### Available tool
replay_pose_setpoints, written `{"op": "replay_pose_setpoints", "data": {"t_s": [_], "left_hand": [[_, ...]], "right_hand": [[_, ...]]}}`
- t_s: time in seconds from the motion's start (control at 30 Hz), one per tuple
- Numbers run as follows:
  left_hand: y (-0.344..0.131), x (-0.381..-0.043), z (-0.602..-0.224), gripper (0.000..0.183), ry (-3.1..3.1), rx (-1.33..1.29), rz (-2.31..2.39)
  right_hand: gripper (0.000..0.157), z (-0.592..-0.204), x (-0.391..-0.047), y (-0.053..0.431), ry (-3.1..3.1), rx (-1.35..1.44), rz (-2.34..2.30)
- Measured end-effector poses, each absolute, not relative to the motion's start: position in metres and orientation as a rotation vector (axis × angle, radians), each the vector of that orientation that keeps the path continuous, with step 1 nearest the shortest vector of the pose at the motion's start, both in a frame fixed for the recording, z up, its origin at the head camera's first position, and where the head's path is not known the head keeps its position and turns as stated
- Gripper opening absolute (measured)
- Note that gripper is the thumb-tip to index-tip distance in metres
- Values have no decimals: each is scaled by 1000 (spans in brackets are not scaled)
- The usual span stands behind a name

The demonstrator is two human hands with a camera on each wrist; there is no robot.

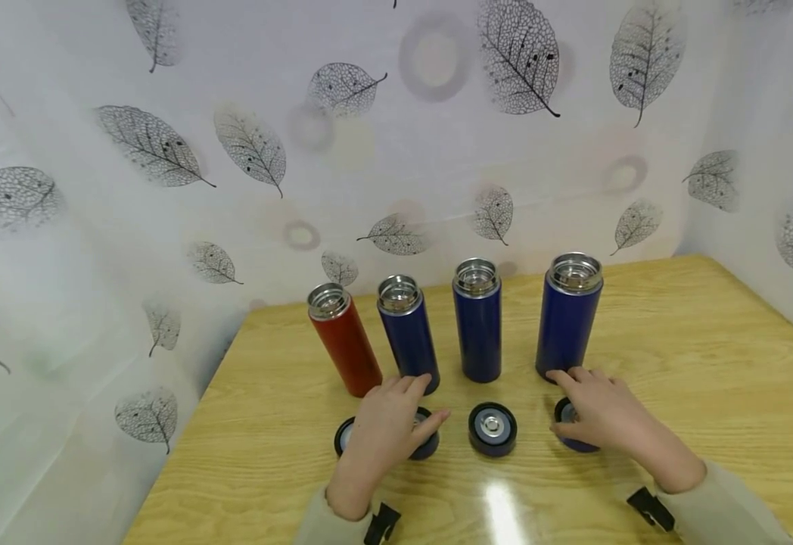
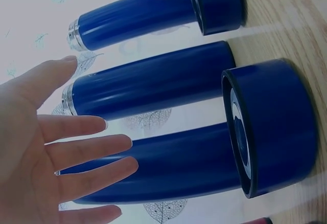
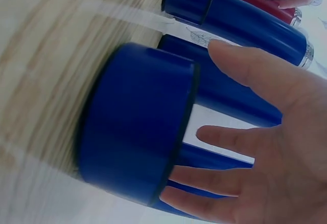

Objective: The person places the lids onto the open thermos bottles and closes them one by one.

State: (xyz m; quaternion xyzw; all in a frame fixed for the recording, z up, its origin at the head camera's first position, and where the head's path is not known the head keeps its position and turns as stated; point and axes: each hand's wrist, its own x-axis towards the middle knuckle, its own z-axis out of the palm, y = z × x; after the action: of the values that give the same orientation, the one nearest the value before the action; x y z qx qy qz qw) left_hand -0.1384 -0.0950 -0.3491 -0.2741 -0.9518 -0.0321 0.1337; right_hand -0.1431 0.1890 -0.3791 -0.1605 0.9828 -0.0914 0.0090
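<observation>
A red thermos bottle [image 1: 349, 344] and three blue ones stand lidless on the table: a blue bottle [image 1: 410, 337] beside the red, a middle blue bottle [image 1: 480, 333] and a right blue bottle [image 1: 567, 325]. Upturned lids lie in front of them. My left hand [image 1: 386, 424], fingers spread, hovers over the left blue lid [image 1: 427, 448] and partly hides the leftmost lid [image 1: 340, 437]. Between the hands sits another lid [image 1: 492, 428]. My right hand [image 1: 601, 412] reaches over the right blue lid [image 3: 138, 124], fingers extended; whether they touch it, I cannot tell.
The wooden table [image 1: 710, 363] extends to both sides of the bottles. Close behind them hangs a pale leaf-printed cloth [image 1: 403, 174], which also runs along the left and right sides. Black straps [image 1: 650, 509] sit at the sleeve cuffs.
</observation>
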Motion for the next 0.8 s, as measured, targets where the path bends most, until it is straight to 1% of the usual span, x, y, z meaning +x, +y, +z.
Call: {"op": "replay_pose_setpoints", "data": {"t_s": [0.57, 0.8], "left_hand": [[-95, -140, -351, 54, -2779, -802, -70], [-95, -139, -352, 55, -2800, -810, -71]], "right_hand": [[84, -389, -146, 197, 2922, -462, -277], [87, -390, -146, 200, 2798, -450, -384]]}}
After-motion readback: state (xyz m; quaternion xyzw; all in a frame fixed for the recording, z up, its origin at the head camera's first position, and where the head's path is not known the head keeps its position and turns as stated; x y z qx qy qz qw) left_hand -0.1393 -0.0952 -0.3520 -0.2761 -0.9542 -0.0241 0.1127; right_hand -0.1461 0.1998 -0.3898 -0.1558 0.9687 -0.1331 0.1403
